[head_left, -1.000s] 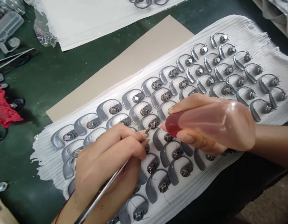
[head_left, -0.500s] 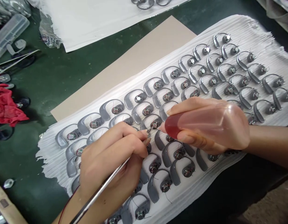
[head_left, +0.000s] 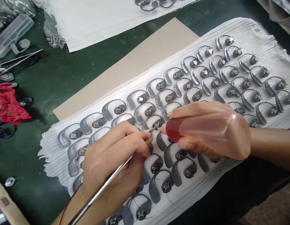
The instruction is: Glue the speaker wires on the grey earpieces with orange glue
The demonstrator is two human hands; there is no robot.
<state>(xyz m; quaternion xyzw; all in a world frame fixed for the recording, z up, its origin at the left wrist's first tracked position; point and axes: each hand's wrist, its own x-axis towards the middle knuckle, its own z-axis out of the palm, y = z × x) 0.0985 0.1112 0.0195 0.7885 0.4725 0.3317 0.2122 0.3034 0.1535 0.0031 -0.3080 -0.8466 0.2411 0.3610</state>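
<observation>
My left hand (head_left: pixel 114 159) pinches long metal tweezers (head_left: pixel 104 184), their tips at the round speaker of one grey ear-hook piece (head_left: pixel 155 122). Beside it, my right hand (head_left: pixel 210 131) is wrapped round a clear squeeze bottle (head_left: pixel 201 126) of reddish liquid lying on its side, its nozzle end pointing left at the same piece. Several rows of grey ear-hook pieces (head_left: pixel 231 73) with small metal speakers and thin wires lie on a stack of white sheets (head_left: pixel 257 31) that my hands rest over.
A tan cardboard sheet (head_left: pixel 140 59) lies under the white stack on the green table (head_left: pixel 53 78). A large white sheet (head_left: pixel 98 18) lies at the back. At the left are a clear plastic box (head_left: pixel 11 32), a red cloth (head_left: pixel 7 107) and small parts.
Both hands keep their hold at the same ear-hook piece; the view has shifted slightly, so everything sits a little lower and to the right.
</observation>
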